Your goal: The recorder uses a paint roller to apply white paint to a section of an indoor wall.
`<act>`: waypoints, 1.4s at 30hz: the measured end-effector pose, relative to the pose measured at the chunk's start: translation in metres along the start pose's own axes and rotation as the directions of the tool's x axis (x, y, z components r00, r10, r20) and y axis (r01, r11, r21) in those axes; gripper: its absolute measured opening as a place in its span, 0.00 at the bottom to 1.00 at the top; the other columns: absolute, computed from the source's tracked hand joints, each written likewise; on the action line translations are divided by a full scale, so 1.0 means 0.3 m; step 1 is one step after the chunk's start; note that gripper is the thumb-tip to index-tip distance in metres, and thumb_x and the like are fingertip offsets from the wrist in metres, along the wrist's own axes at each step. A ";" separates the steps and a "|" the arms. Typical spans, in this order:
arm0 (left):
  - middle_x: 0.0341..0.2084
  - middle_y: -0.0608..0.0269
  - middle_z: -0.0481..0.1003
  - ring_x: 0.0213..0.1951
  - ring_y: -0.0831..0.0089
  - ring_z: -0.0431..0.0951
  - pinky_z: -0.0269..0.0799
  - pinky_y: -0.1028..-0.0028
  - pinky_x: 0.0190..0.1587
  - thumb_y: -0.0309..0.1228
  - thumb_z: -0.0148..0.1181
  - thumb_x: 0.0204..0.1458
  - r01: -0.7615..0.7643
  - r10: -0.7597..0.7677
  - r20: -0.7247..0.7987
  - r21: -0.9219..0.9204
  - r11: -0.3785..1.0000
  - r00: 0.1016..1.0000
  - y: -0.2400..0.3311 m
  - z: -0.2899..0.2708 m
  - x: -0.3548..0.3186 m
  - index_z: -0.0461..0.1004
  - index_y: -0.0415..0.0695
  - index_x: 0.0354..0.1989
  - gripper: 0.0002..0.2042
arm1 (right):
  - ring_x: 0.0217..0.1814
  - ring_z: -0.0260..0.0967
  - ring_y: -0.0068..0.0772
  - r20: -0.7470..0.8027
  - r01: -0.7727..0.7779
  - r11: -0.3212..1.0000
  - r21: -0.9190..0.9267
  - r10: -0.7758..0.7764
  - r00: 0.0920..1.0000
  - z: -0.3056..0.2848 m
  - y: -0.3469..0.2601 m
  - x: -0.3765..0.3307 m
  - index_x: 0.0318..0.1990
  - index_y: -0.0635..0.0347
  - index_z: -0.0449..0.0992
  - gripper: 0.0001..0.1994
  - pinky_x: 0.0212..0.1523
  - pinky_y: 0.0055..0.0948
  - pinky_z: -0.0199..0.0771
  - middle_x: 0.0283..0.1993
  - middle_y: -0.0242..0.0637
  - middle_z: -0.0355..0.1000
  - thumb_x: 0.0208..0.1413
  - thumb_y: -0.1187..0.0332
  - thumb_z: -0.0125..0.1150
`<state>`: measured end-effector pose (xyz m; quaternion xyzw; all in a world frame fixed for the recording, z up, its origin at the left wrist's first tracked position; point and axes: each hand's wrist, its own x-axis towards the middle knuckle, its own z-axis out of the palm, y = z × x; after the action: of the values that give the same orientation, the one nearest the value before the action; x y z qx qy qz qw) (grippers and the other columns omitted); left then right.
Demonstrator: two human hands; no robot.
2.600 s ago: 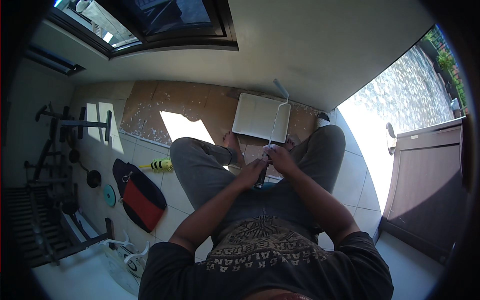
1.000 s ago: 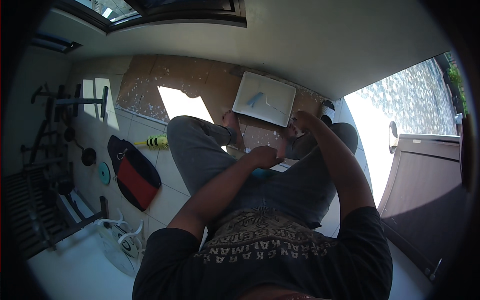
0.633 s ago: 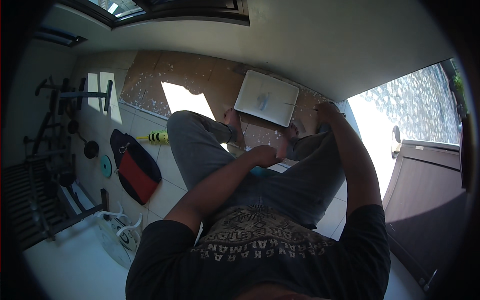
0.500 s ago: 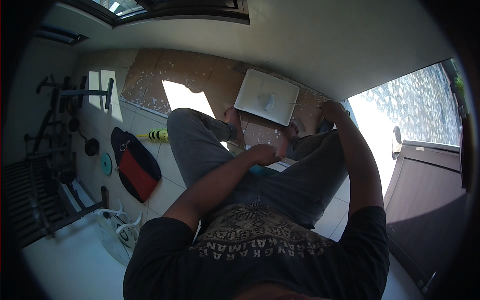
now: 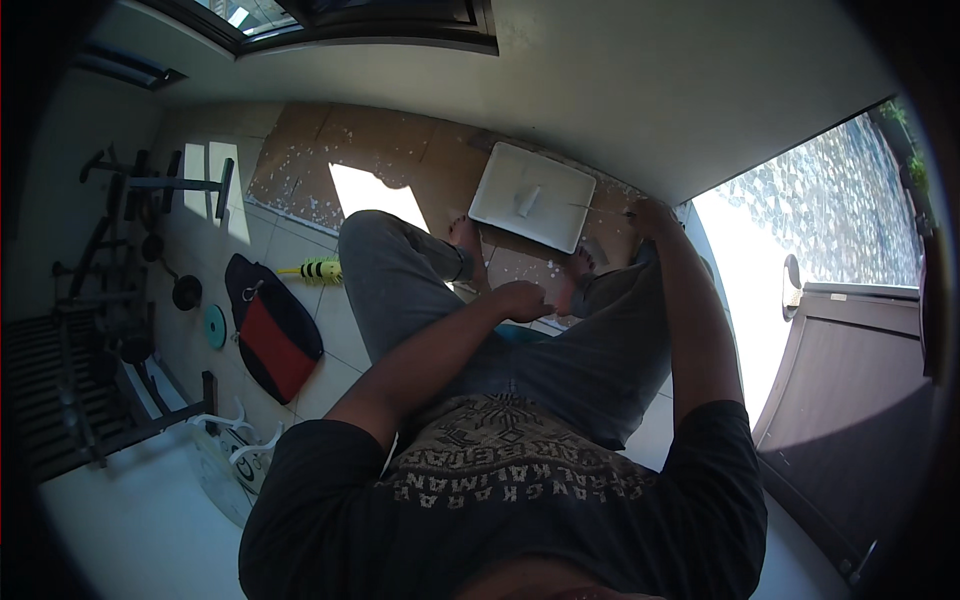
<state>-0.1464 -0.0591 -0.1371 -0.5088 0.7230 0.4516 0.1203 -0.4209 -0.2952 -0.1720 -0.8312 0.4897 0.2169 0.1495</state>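
My right hand (image 5: pixel 655 219) is closed round the handle end of a paint roller, out past my right foot. The roller's thin wire frame runs left from that hand to its pale sleeve (image 5: pixel 529 201), which lies inside a white rectangular tray (image 5: pixel 500 180). White paint seems to coat the sleeve and tray, though fine detail is too small to tell. Between my bent knees, my left hand (image 5: pixel 520 299) hangs with its fingers curled; no object shows in it. The roller's grip is mostly hidden by my right hand.
Paint-spattered brown sheeting (image 5: pixel 390 140) covers the floor along the wall. Leftward lie a dark and red bag (image 5: pixel 275 345), a yellow-black striped object (image 5: pixel 320 271) and a teal disc (image 5: pixel 214 327). Dark metal racks (image 5: pixel 95 330) stand far left. A brown door (image 5: pixel 850 390) is at right.
The roller sleeve has shifted slightly left and away inside the tray. My right hand and forearm have moved a little left with it. My left hand stays nearly in place.
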 end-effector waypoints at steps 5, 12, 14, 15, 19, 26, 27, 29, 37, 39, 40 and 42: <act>0.42 0.39 0.78 0.48 0.44 0.78 0.70 0.53 0.52 0.54 0.47 0.62 -0.021 0.021 -0.015 0.018 1.000 1.000 -0.012 0.012 0.012 0.78 0.36 0.44 0.29 | 0.55 0.74 0.50 -0.141 -0.047 0.991 0.123 0.064 0.988 -0.029 -0.014 -0.039 0.49 0.53 0.80 0.16 0.55 0.49 0.74 0.49 0.47 0.78 0.57 0.57 0.58; 0.43 0.39 0.78 0.49 0.44 0.77 0.70 0.53 0.54 0.54 0.48 0.62 0.011 -0.011 -0.031 0.001 1.000 0.999 -0.017 0.001 -0.028 0.78 0.34 0.45 0.29 | 0.56 0.74 0.47 -0.188 -0.173 0.975 0.138 0.197 0.962 -0.157 -0.135 -0.144 0.49 0.53 0.80 0.14 0.59 0.46 0.72 0.50 0.45 0.77 0.57 0.64 0.56; 0.43 0.39 0.78 0.49 0.44 0.77 0.70 0.53 0.54 0.54 0.48 0.62 -0.024 0.024 -0.024 0.018 1.000 0.999 0.024 -0.015 -0.009 0.78 0.34 0.45 0.29 | 0.56 0.74 0.47 -0.256 -0.193 0.979 0.071 0.205 0.945 -0.102 -0.069 -0.145 0.51 0.52 0.77 0.15 0.57 0.48 0.73 0.50 0.45 0.76 0.57 0.65 0.55; 0.44 0.39 0.78 0.49 0.45 0.78 0.70 0.53 0.54 0.53 0.48 0.62 -0.026 0.027 -0.009 0.026 0.999 1.000 0.022 -0.016 -0.009 0.78 0.34 0.46 0.29 | 0.55 0.74 0.47 -0.316 -0.180 0.984 0.008 0.173 0.933 -0.102 -0.077 -0.144 0.53 0.51 0.75 0.16 0.55 0.49 0.74 0.49 0.45 0.75 0.57 0.66 0.54; 0.40 0.39 0.79 0.46 0.45 0.79 0.72 0.53 0.52 0.51 0.50 0.61 -0.043 0.044 -0.074 0.014 0.999 0.996 0.019 -0.007 -0.016 0.81 0.34 0.40 0.27 | 0.55 0.74 0.45 -0.420 -0.171 0.985 -0.016 0.149 0.895 -0.070 -0.126 -0.136 0.52 0.52 0.76 0.16 0.55 0.49 0.74 0.47 0.43 0.75 0.56 0.70 0.53; 0.42 0.42 0.79 0.47 0.46 0.78 0.71 0.54 0.52 0.54 0.48 0.62 -0.025 0.027 -0.045 0.030 0.999 0.999 0.017 -0.027 -0.030 0.78 0.36 0.43 0.28 | 0.52 0.78 0.53 -0.075 -0.164 0.975 0.149 0.177 0.981 -0.001 -0.128 -0.042 0.43 0.66 0.81 0.13 0.45 0.51 0.81 0.49 0.54 0.78 0.54 0.71 0.55; 0.41 0.42 0.79 0.47 0.47 0.79 0.71 0.54 0.52 0.54 0.49 0.61 -0.090 0.092 -0.035 0.044 0.995 0.995 0.088 -0.059 0.000 0.78 0.36 0.43 0.28 | 0.47 0.79 0.52 0.072 -0.131 0.985 0.108 0.124 0.990 0.048 0.008 -0.044 0.41 0.67 0.80 0.12 0.44 0.46 0.82 0.44 0.54 0.78 0.52 0.71 0.58; 0.41 0.42 0.79 0.46 0.47 0.79 0.71 0.54 0.51 0.54 0.49 0.61 -0.103 0.104 -0.034 0.035 0.994 0.994 0.068 -0.055 -0.017 0.78 0.37 0.43 0.28 | 0.38 0.79 0.47 0.323 -0.222 0.844 0.488 0.062 0.944 0.013 -0.037 -0.042 0.37 0.68 0.78 0.09 0.38 0.41 0.83 0.35 0.49 0.77 0.50 0.71 0.63; 0.37 0.46 0.80 0.43 0.48 0.80 0.73 0.53 0.49 0.53 0.51 0.60 -0.084 0.080 -0.112 -0.033 0.996 0.990 0.089 -0.096 -0.074 0.78 0.40 0.41 0.25 | 0.26 0.73 0.31 0.281 -0.260 0.224 0.939 -0.069 0.957 -0.044 -0.294 -0.297 0.35 0.65 0.72 0.06 0.20 0.29 0.71 0.27 0.39 0.70 0.59 0.70 0.55; 0.37 0.46 0.80 0.43 0.48 0.80 0.73 0.53 0.49 0.53 0.51 0.60 -0.087 0.082 -0.126 -0.033 0.996 0.989 0.079 -0.093 -0.070 0.78 0.40 0.41 0.25 | 0.24 0.71 0.29 0.225 -0.221 0.153 0.963 -0.008 0.974 -0.027 -0.391 -0.386 0.35 0.64 0.72 0.07 0.19 0.27 0.68 0.26 0.38 0.68 0.60 0.69 0.53; 0.37 0.47 0.81 0.44 0.48 0.80 0.73 0.54 0.49 0.53 0.50 0.60 -0.083 0.077 -0.142 -0.039 0.996 0.987 0.074 -0.087 -0.071 0.78 0.40 0.41 0.25 | 0.22 0.68 0.27 0.291 -0.278 -0.143 0.950 0.074 0.954 -0.033 -0.445 -0.435 0.35 0.63 0.72 0.07 0.18 0.27 0.66 0.25 0.36 0.67 0.60 0.69 0.52; 0.37 0.46 0.80 0.44 0.48 0.80 0.73 0.53 0.48 0.53 0.50 0.61 -0.097 0.094 -0.128 -0.022 0.995 0.987 0.103 -0.099 -0.089 0.78 0.40 0.41 0.25 | 0.19 0.65 0.25 0.385 -0.286 -0.447 0.848 0.147 0.911 -0.047 -0.501 -0.519 0.35 0.63 0.72 0.07 0.18 0.26 0.65 0.23 0.34 0.66 0.60 0.68 0.52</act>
<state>-0.1519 -0.0632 -0.0870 -0.5029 0.7463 0.4338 0.0452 -0.3523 -0.1136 -0.0756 -0.2021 0.6010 -0.2243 0.7400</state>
